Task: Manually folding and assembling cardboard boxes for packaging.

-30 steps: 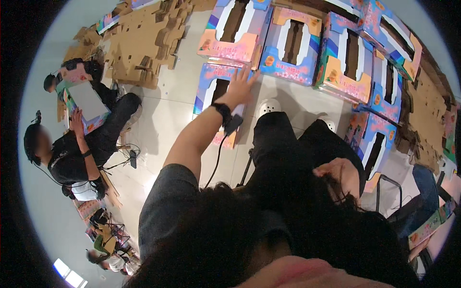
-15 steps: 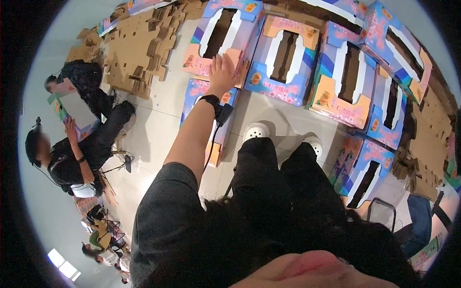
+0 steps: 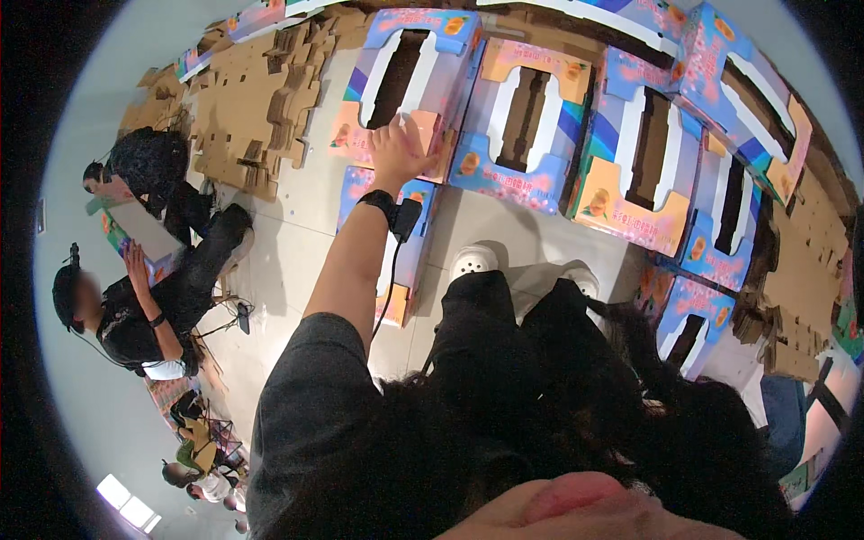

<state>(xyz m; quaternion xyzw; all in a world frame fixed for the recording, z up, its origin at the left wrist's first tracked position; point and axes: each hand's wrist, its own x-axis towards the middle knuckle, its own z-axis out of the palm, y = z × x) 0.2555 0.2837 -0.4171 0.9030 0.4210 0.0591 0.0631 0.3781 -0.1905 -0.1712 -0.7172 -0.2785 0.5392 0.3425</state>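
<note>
Reaching forward, the left hand point(image 3: 399, 151) lies flat with fingers spread on the near end of a colourful printed cardboard carton with a long cut-out window point(image 3: 396, 85). This carton lies on the pale floor point(image 3: 297, 234), its long axis pointing away from the person. The right hand is hidden; dark hair point(image 3: 576, 423) covers the lower view.

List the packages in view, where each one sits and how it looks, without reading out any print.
Folded carton: top centre, under the left hand; blue, pink and orange with a white-edged cutout.
Second carton: beside it to the right, same colours.
Third carton: further right, tilted.
Flat carton: on the floor under the forearm.
Plain cardboard blanks: brown stack, upper left.
</note>
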